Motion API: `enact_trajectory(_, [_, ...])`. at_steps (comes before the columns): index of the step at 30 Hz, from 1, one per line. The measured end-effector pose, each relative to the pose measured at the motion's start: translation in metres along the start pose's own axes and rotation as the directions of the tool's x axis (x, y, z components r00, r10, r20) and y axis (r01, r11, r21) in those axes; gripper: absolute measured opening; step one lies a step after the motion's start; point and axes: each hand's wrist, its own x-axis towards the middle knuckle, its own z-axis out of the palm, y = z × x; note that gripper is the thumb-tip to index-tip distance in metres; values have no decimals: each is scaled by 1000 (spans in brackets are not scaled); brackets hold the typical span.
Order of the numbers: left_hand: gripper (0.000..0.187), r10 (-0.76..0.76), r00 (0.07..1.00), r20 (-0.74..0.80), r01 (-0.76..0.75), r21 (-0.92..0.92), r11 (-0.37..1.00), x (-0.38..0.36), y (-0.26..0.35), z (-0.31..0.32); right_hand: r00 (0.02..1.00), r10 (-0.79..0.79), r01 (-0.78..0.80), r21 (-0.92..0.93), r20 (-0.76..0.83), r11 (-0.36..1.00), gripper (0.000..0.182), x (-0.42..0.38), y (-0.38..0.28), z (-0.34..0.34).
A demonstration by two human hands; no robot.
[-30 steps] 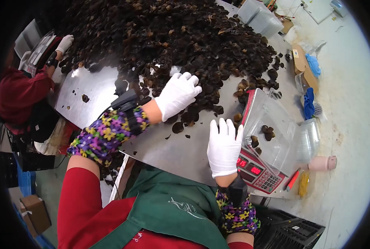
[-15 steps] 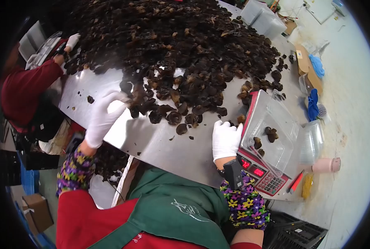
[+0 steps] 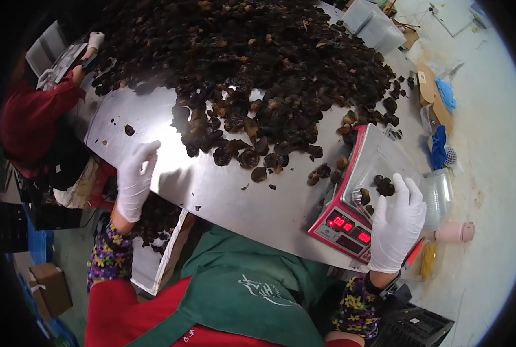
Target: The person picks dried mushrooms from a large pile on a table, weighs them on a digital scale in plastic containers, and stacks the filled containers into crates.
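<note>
My left hand (image 3: 135,184), in a white glove, is over the metal table's front edge, its thumb apart from its fingers and nothing visible between them. A large heap of dark, curled mushroom-like pieces (image 3: 240,63) spreads beyond it. On the right, my white-gloved right hand (image 3: 395,225) is over the near right part of a red-edged scale (image 3: 343,228), fingers spread. Its fingertips are close to a few dark pieces (image 3: 383,185) in a clear plastic tray (image 3: 388,156) on the scale. Red digits are lit on the display.
At the left, another person (image 3: 35,118) in red sleeves has a gloved hand by the heap. Clear containers (image 3: 437,199), a pink cup (image 3: 454,232) and blue cloth (image 3: 438,147) are right of the scale. A black crate (image 3: 414,324) stands below the table.
My right hand has moved from the scale's left side onto its right part. My left hand has drawn back from the loose pieces. The other person's hand has moved up.
</note>
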Motion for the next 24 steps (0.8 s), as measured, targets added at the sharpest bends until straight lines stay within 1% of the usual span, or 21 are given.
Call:
enact_trajectory(1, [21, 90, 992, 87, -88, -31, 996, 14, 16, 14, 999, -38, 37, -34, -34, 999, 25, 0, 2, -5])
enact_trajectory(2, [22, 180, 969, 171, -170, -68, 983, 27, 31, 28, 999, -30, 29, -43, -33, 999, 25, -1, -4, -17])
enact_trajectory(3, [23, 241, 948, 209, -221, -112, 969, 37, 44, 45, 995, 93, -103, 399, 46, 911, 22, -3, -15, -37])
enact_trajectory(4, [24, 307, 919, 246, -273, -162, 948, 46, 55, 65, 971, 176, -237, 744, 162, 624, 20, -3, -22, -55])
enact_trajectory(5, [22, 373, 894, 250, -342, -160, 926, 56, 62, 86, 996, 49, -85, 859, 70, 504, 18, 0, -19, -67])
enact_trajectory(6, [21, 434, 865, 251, -406, -159, 900, 64, 69, 108, 996, 87, -63, 915, 30, 398, 14, 4, -31, -82])
enact_trajectory(7, [20, 471, 847, 245, -450, -139, 882, 71, 80, 125, 999, 34, -15, 874, -2, 487, 11, 8, -38, -94])
enact_trajectory(8, [19, 506, 829, 240, -493, -118, 862, 77, 89, 140, 999, -23, 36, 823, -28, 567, 17, 12, -43, -106])
enact_trajectory(9, [21, 559, 787, 259, -553, -105, 827, 85, 93, 156, 998, 11, -53, 806, 57, 589, 19, 14, -53, -116])
enact_trajectory(10, [26, 573, 766, 293, -592, -25, 805, 89, 101, 167, 989, 52, -144, 782, 142, 607, 21, 16, -63, -125])
enact_trajectory(12, [28, 553, 758, 346, -615, 97, 782, 94, 110, 189, 924, 13, -287, 673, 381, 682, 30, 29, -74, -142])
enact_trajectory(14, [17, 570, 729, 380, -660, 166, 733, 100, 109, 205, 884, -154, -162, 597, 442, 786, 29, 39, -73, -143])
enact_trajectory(15, [14, 544, 742, 392, -643, 185, 743, 104, 107, 211, 866, -194, -135, 589, 461, 797, 29, 42, -71, -146])
enact_trajectory(16, [13, 513, 758, 402, -622, 213, 753, 106, 106, 214, 863, -173, -169, 594, 475, 786, 30, 40, -67, -151])
enact_trajectory(17, [11, 489, 780, 391, -584, 172, 794, 106, 104, 213, 861, -155, -203, 607, 484, 769, 30, 37, -61, -160])
enact_trajectory(18, [11, 485, 781, 394, -585, 186, 789, 105, 104, 208, 861, -115, -261, 624, 495, 736, 31, 31, -55, -170])
enact_trajectory(20, [9, 385, 850, 359, -376, -99, 921, 103, 106, 191, 860, -28, -378, 672, 510, 637, 33, 20, -41, -191])
enact_trajectory(21, [12, 299, 867, 398, -266, -135, 954, 104, 111, 178, 857, 17, -425, 687, 515, 590, 34, 15, -37, -200])
enact_trajectory(22, [12, 289, 873, 393, -265, -116, 957, 103, 107, 170, 851, 35, -460, 713, 524, 528, 35, 15, -37, -205])
enact_trajectory(23, [12, 189, 876, 444, -12, -372, 928, 101, 103, 161, 899, 155, -413, 679, 409, 607, 37, 8, -45, -204])
enact_trajectory(24, [13, 108, 855, 507, 241, -574, 783, 99, 98, 149, 928, 141, -353, 693, 345, 628, 35, 5, -49, -204])
